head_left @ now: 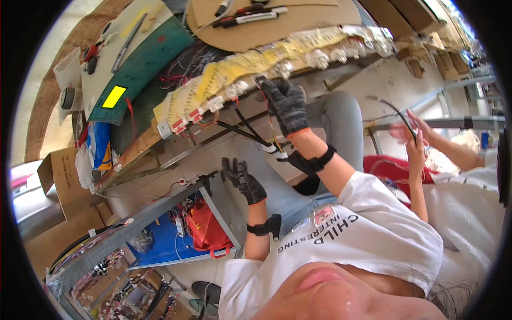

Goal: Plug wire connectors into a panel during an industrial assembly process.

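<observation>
The connector board [226, 74] runs just beyond the grip and out to both sides, round cardboard [309, 28] past it. At the board's near edge the gloved right hand [285, 104] pinches thin wires [271, 124] between closed fingertips; the left hand [245, 183], lower left, is loosely spread. Black cables [242, 132] slant just left of the grip.

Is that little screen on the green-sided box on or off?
It's on: the screen glows bright yellow-green against the darker side of the green-sided box.
</observation>
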Demonstrator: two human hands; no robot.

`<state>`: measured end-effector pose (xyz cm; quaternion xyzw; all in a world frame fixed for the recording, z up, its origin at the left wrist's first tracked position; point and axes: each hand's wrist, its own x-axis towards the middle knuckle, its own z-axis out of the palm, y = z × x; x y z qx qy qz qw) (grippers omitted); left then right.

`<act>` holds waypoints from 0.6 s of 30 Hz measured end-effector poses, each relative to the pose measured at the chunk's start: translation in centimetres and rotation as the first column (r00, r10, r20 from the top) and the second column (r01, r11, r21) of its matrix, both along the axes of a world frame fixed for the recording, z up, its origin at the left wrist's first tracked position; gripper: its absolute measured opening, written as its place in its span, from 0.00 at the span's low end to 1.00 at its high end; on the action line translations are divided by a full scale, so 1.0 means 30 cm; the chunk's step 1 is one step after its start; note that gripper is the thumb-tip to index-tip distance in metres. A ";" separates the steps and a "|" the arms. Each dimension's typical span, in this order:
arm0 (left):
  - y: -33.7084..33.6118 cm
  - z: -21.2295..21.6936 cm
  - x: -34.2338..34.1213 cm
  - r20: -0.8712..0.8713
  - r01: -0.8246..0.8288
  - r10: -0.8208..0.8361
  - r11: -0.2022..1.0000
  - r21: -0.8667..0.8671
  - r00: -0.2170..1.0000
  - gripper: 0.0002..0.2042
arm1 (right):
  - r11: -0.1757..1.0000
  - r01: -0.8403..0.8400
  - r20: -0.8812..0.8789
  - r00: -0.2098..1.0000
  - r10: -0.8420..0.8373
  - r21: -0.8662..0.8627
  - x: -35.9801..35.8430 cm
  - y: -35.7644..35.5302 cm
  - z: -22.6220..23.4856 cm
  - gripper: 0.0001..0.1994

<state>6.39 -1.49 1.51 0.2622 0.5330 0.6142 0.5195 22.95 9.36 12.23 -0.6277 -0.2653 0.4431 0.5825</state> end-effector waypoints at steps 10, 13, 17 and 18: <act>-0.085 0.239 0.441 -0.973 0.971 -0.123 0.161 0.175 0.195 0.18 | 0.974 -0.188 0.690 0.722 0.048 0.128 0.463 -0.335 0.211 0.09; -0.159 0.112 0.536 -0.928 0.927 -0.062 -0.096 -0.362 -0.368 0.17 | 0.995 -0.095 0.833 0.552 0.037 0.019 0.527 -0.576 0.265 0.11; -0.197 0.072 0.532 -0.824 0.813 -0.126 -0.298 -0.499 -0.552 0.13 | 0.999 -0.040 0.936 0.351 -0.021 0.037 0.506 -0.801 0.297 0.10; -0.168 0.085 0.506 -0.960 0.946 -0.143 -0.254 -0.201 -0.242 0.10 | 0.999 -0.041 0.944 0.329 0.014 -0.001 0.494 -0.842 0.299 0.09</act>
